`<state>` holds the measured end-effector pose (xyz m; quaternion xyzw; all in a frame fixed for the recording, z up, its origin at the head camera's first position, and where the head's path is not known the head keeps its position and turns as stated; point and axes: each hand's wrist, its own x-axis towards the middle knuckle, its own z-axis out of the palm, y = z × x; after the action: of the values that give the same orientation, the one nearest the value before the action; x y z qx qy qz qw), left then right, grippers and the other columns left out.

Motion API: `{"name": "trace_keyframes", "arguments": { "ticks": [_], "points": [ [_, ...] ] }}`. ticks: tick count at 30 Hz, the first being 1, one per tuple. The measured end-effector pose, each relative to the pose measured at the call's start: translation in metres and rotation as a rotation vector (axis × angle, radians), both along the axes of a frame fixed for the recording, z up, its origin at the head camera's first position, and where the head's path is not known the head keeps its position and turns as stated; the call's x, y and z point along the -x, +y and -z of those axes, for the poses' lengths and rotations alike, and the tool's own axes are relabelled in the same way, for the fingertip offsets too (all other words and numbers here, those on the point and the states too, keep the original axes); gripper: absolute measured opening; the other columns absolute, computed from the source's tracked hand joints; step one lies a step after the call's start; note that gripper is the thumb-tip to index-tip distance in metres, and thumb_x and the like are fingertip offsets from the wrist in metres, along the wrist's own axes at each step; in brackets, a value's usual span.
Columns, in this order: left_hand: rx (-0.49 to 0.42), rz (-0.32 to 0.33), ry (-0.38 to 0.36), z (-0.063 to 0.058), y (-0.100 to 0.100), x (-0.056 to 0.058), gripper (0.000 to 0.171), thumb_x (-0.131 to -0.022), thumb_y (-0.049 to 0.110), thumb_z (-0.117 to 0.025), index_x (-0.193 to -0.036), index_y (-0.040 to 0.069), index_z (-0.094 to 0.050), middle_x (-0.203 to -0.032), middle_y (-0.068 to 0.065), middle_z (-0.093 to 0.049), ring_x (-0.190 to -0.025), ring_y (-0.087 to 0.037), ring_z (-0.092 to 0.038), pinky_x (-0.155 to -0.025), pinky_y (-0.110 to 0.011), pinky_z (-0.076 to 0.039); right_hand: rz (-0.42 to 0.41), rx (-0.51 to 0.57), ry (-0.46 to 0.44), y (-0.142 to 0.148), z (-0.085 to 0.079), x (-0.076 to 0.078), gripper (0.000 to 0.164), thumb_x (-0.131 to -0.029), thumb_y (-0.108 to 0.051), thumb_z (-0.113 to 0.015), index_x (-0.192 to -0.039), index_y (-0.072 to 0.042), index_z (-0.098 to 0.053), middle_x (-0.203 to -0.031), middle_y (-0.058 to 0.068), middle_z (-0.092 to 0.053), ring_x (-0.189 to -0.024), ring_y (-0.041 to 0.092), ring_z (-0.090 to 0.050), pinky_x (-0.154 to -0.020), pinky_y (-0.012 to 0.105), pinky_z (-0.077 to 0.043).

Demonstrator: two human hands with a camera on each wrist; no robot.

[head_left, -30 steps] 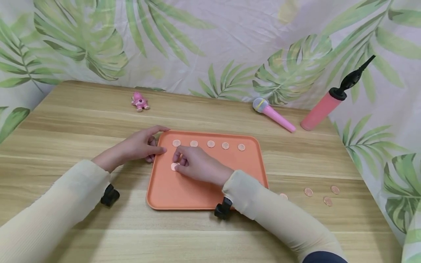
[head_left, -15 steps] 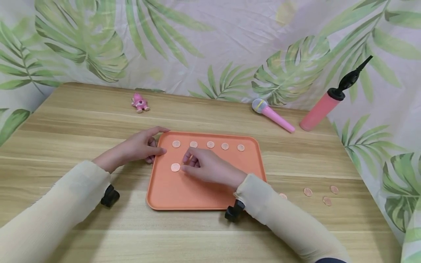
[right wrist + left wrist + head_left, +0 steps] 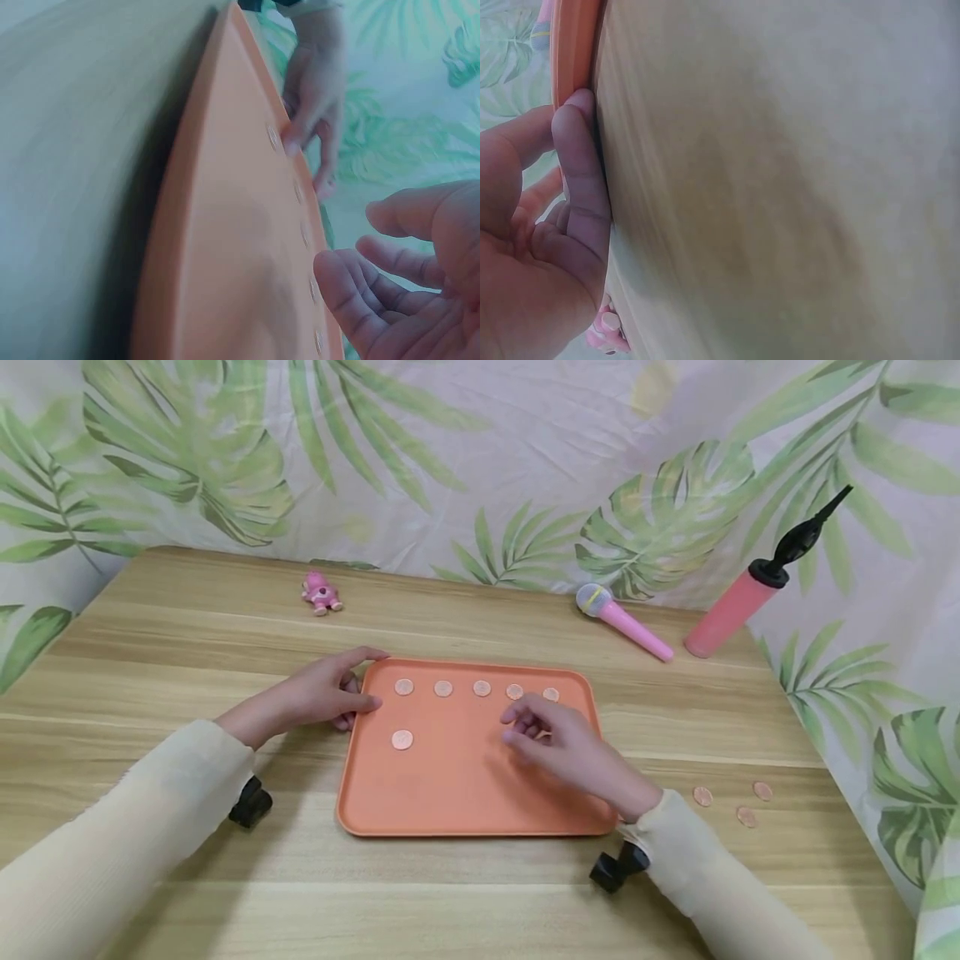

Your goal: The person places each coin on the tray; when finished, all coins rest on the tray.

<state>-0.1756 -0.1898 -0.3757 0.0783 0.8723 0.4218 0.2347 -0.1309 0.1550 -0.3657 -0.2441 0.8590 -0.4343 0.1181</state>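
My left hand [image 3: 321, 692] grips the left rim of an orange tray [image 3: 480, 785], thumb on the rim; the left wrist view shows fingers [image 3: 581, 161] curled against its edge. Above the tray's right half hovers my right hand [image 3: 562, 745], holding nothing, its fingers loosely bent and thumb apart. Several copper-coloured coins make a row along the tray's far side, the leftmost coin [image 3: 404, 687] near my left hand. A single coin [image 3: 402, 740] lies below that one. In the right wrist view, the empty right hand [image 3: 412, 277] appears beside the coin row.
On the table to the right of the tray lie three coins, among them one coin [image 3: 702, 797] by my right sleeve. Behind the tray are a pink toy figure [image 3: 322, 593], a pink toy microphone [image 3: 626, 623] and a pink hand pump [image 3: 735, 610]. A leaf-patterned cloth [image 3: 525, 460] hangs behind.
My right hand has let go of the coin at the tray's left and moved right, away from it. That coin stays on the tray. The left hand keeps its place on the rim.
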Motion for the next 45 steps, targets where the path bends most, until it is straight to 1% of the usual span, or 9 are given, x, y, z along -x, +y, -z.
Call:
{"name": "trace_keyframes", "arguments": {
  "ticks": [5, 12, 18, 22, 28, 31, 35, 37, 45],
  "points": [
    [0.003, 0.01, 0.012, -0.001, 0.003, 0.002, 0.071, -0.101, 0.014, -0.07, -0.162, 0.012, -0.034, -0.077, -0.005, -0.054, -0.062, -0.014, -0.063, -0.06, -0.027, -0.06, 0.086, -0.006, 0.057, 0.037, -0.001, -0.008, 0.013, -0.101, -0.008, -0.069, -0.111, 0.001, -0.067, -0.097, 0.01, -0.07, -0.087, 0.01, -0.063, -0.076, 0.021, -0.056],
    [-0.005, 0.009, 0.008, -0.001, 0.004, 0.003, 0.071, -0.101, 0.012, -0.069, -0.162, 0.011, -0.034, -0.075, -0.004, -0.054, -0.061, -0.014, -0.062, -0.06, -0.027, -0.059, 0.231, -0.026, 0.071, 0.088, -0.001, -0.019, 0.017, -0.101, -0.007, -0.068, -0.114, 0.003, -0.067, -0.096, 0.013, -0.068, -0.085, 0.002, -0.061, -0.07, 0.019, -0.057],
    [-0.002, 0.017, 0.014, 0.0, 0.002, 0.002, 0.073, -0.101, 0.014, -0.07, -0.163, 0.009, -0.032, -0.075, -0.004, -0.055, -0.06, -0.013, -0.061, -0.059, -0.027, -0.058, 0.34, -0.132, 0.191, 0.133, 0.004, -0.03, 0.016, -0.097, -0.003, -0.071, -0.111, 0.003, -0.068, -0.092, 0.012, -0.07, -0.079, -0.006, -0.058, -0.067, 0.015, -0.054],
    [0.0, 0.02, 0.026, 0.002, -0.001, 0.002, 0.073, -0.101, 0.014, -0.07, -0.162, 0.007, -0.031, -0.074, -0.004, -0.053, -0.058, -0.013, -0.061, -0.058, -0.027, -0.058, 0.389, -0.226, 0.2, 0.16, 0.008, -0.038, 0.018, -0.096, -0.003, -0.073, -0.111, 0.005, -0.066, -0.091, 0.012, -0.069, -0.075, -0.007, -0.055, -0.063, 0.017, -0.053],
    [0.013, 0.002, 0.025, 0.002, -0.003, 0.0, 0.07, -0.101, 0.011, -0.069, -0.161, 0.009, -0.034, -0.074, -0.004, -0.053, -0.058, -0.014, -0.062, -0.059, -0.027, -0.06, 0.386, -0.351, 0.155, 0.185, 0.011, -0.047, 0.027, -0.092, -0.004, -0.076, -0.114, 0.006, -0.064, -0.092, 0.01, -0.068, -0.074, -0.004, -0.053, -0.064, 0.019, -0.051],
    [0.014, -0.002, 0.021, 0.002, -0.003, 0.0, 0.071, -0.1, 0.012, -0.069, -0.162, 0.01, -0.034, -0.075, -0.005, -0.054, -0.059, -0.014, -0.062, -0.059, -0.027, -0.06, 0.382, -0.407, 0.118, 0.191, 0.01, -0.047, 0.03, -0.092, -0.008, -0.078, -0.114, 0.006, -0.064, -0.094, 0.012, -0.068, -0.077, 0.002, -0.056, -0.066, 0.021, -0.052],
    [0.017, 0.008, 0.026, 0.002, -0.001, 0.001, 0.071, -0.101, 0.014, -0.07, -0.162, 0.01, -0.034, -0.076, -0.005, -0.055, -0.06, -0.014, -0.063, -0.06, -0.027, -0.06, 0.376, -0.471, 0.09, 0.194, 0.009, -0.049, 0.025, -0.092, -0.011, -0.078, -0.106, 0.005, -0.065, -0.092, 0.009, -0.066, -0.078, 0.003, -0.058, -0.068, 0.021, -0.053],
    [0.016, 0.009, 0.025, 0.001, 0.0, 0.0, 0.071, -0.101, 0.014, -0.07, -0.162, 0.011, -0.034, -0.075, -0.005, -0.055, -0.06, -0.014, -0.063, -0.06, -0.027, -0.06, 0.367, -0.496, 0.088, 0.196, 0.009, -0.051, 0.022, -0.092, -0.011, -0.078, -0.104, 0.003, -0.066, -0.091, 0.007, -0.065, -0.077, 0.0, -0.057, -0.068, 0.02, -0.054],
    [0.013, 0.008, 0.026, 0.001, -0.001, 0.0, 0.072, -0.101, 0.014, -0.07, -0.162, 0.01, -0.033, -0.075, -0.005, -0.054, -0.059, -0.014, -0.063, -0.059, -0.027, -0.06, 0.345, -0.494, 0.095, 0.199, 0.013, -0.05, 0.018, -0.092, -0.008, -0.079, -0.101, 0.003, -0.067, -0.091, 0.008, -0.069, -0.075, -0.003, -0.054, -0.067, 0.02, -0.052]
  ]
}}
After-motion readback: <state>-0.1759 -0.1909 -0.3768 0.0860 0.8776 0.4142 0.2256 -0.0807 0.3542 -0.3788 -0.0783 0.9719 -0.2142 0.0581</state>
